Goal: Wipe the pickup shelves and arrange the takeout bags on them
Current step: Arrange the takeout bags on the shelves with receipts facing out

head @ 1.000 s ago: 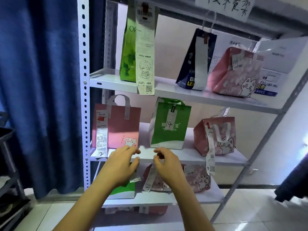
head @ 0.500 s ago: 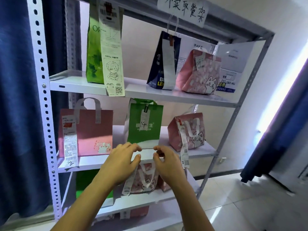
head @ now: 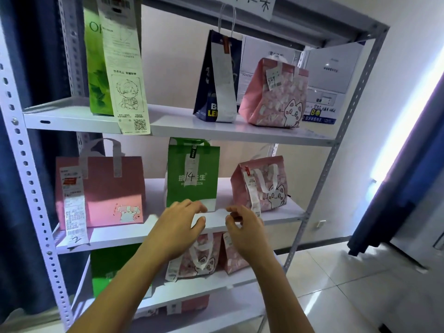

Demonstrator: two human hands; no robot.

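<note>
A white metal shelf rack (head: 252,133) holds takeout bags. On its top shelf stand a tall green bag (head: 96,68), a dark blue bag (head: 206,92) and a pink cat bag (head: 278,97). The middle shelf (head: 115,234) carries a pink bag (head: 110,191), a green bag marked 14 (head: 194,174) and a pink cat bag (head: 262,183). Both hands hover in front of that shelf's front edge, just below the green bag. My left hand (head: 177,227) and my right hand (head: 245,229) have loosely curled fingers and hold nothing. Lower down sit a green bag (head: 110,267) and pink cat bags (head: 204,260).
A dark blue curtain (head: 36,56) hangs left of the rack. Another blue curtain (head: 408,179) hangs at the right beside a bright window strip. The floor (head: 348,284) is pale tile. Notices (head: 331,75) are stuck to the wall behind the top shelf.
The view has swung right and closer to the rack. Both hands have risen slightly from in front of the lower cat bags to the middle shelf's edge, staying close together and empty.
</note>
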